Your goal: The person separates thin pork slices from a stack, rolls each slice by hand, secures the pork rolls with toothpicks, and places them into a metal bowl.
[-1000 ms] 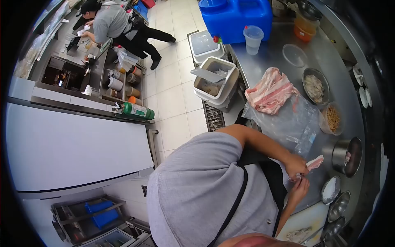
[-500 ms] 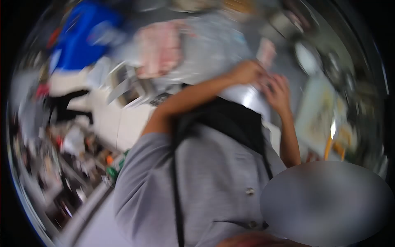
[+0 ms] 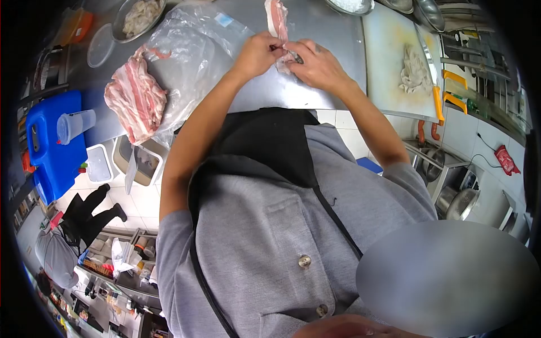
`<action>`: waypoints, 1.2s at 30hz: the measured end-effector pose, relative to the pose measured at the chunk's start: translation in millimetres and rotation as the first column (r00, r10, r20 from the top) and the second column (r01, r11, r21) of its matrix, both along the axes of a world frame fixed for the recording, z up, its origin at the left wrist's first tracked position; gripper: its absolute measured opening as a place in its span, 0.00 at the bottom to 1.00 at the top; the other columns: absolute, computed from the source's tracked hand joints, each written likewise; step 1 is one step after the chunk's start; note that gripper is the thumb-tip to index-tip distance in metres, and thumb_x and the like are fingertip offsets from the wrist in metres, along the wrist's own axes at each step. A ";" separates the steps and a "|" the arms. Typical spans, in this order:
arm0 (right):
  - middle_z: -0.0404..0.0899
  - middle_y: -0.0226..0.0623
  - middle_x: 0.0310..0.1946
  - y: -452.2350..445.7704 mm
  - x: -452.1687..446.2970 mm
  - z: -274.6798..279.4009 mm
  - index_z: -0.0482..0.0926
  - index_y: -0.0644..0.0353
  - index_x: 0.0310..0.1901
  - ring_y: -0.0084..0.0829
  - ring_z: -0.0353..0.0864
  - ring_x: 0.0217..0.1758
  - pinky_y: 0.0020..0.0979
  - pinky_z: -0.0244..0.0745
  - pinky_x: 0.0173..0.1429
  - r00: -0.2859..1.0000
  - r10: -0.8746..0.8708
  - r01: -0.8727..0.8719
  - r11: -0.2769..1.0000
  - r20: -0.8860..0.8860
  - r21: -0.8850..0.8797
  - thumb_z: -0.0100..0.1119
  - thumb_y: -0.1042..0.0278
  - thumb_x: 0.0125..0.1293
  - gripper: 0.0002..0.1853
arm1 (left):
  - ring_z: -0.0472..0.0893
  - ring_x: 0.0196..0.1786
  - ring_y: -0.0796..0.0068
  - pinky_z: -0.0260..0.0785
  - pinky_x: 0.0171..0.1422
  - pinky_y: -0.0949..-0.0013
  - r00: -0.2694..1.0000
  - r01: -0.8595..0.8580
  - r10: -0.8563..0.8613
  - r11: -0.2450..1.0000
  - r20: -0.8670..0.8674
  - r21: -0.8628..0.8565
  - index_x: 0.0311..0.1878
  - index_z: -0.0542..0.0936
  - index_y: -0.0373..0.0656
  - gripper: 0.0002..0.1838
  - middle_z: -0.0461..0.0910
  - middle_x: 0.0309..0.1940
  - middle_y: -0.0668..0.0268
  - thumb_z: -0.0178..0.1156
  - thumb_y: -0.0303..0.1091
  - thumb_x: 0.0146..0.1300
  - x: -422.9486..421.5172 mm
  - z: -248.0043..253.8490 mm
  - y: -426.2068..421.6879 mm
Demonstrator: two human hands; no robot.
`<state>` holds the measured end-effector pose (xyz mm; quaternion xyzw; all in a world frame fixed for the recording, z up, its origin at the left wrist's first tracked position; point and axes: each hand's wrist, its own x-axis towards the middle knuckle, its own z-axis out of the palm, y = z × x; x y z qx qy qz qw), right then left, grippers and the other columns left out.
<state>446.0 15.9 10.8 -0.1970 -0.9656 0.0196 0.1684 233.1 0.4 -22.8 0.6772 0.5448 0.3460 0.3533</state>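
Note:
A long strip of pink-and-white meat [image 3: 276,19] lies on the steel table [image 3: 338,50] at the top centre. My left hand [image 3: 256,55] pinches the strip's near part between thumb and fingers. Bent fingers of my right hand [image 3: 320,66] close on the near end, almost touching my left fingertips; they partly hide the meat. To the left, a larger folded slab of meat [image 3: 135,98] rests beside a clear plastic bag [image 3: 191,62]. A white cutting board [image 3: 389,62] on the right bears a pale, crumpled heap [image 3: 415,70] and a knife with a yellow handle [image 3: 438,104].
Metal bowls [image 3: 138,17] stand along the table's far side. At the left are a round lid [image 3: 100,45], a blue jug [image 3: 53,146], a plastic cup [image 3: 76,125] and an open bin [image 3: 138,160]. Another person [image 3: 59,253] stands at the lower left.
The view has turned, bringing the hands to the top centre and the cutting board to the right. Both hands remain at the meat strip.

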 end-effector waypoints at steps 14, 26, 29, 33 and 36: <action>0.80 0.40 0.42 22.6 -9.2 -16.2 0.77 0.63 0.42 0.45 0.77 0.49 0.45 0.77 0.50 0.966 -0.200 0.122 0.911 -0.164 -0.394 0.63 0.72 0.62 0.08 | 0.81 0.45 0.59 0.75 0.50 0.61 0.987 0.047 0.040 0.856 -0.158 0.514 0.46 0.84 0.41 0.13 0.82 0.43 0.61 0.71 0.28 0.57 2.4 17.7 -20.8; 0.82 0.39 0.42 35.3 -5.2 -7.6 0.82 0.57 0.47 0.41 0.78 0.48 0.41 0.77 0.48 0.910 -0.346 0.193 0.842 -0.230 -0.504 0.64 0.72 0.61 0.11 | 0.81 0.48 0.55 0.77 0.52 0.59 0.972 0.172 -0.081 0.888 -0.223 0.426 0.49 0.84 0.36 0.16 0.82 0.45 0.59 0.72 0.26 0.56 -2.7 6.5 -10.3; 0.81 0.33 0.46 17.3 -3.9 -3.4 0.82 0.54 0.47 0.37 0.78 0.50 0.38 0.81 0.45 0.950 -0.202 0.153 0.966 -0.238 -0.208 0.68 0.72 0.59 0.14 | 0.83 0.46 0.58 0.77 0.52 0.61 0.983 0.145 -0.108 0.953 -0.149 0.266 0.48 0.85 0.34 0.15 0.82 0.44 0.58 0.72 0.27 0.59 -6.2 10.9 -4.8; 0.78 0.28 0.42 14.3 -8.0 -22.2 0.81 0.51 0.41 0.36 0.76 0.52 0.36 0.84 0.45 0.971 -0.163 0.149 0.985 -0.175 -0.091 0.70 0.68 0.55 0.12 | 0.83 0.43 0.61 0.76 0.50 0.63 0.986 0.151 -0.146 0.986 -0.078 0.072 0.49 0.85 0.34 0.14 0.82 0.44 0.58 0.71 0.28 0.61 -8.4 16.1 3.8; 0.80 0.26 0.45 23.2 -7.7 -24.3 0.82 0.54 0.47 0.35 0.76 0.51 0.36 0.83 0.45 0.977 -0.152 0.130 0.981 -0.153 -0.142 0.71 0.68 0.54 0.17 | 0.83 0.41 0.64 0.76 0.49 0.65 0.986 0.147 -0.145 0.989 -0.081 0.009 0.49 0.85 0.33 0.14 0.82 0.44 0.58 0.71 0.29 0.61 -10.3 19.3 4.9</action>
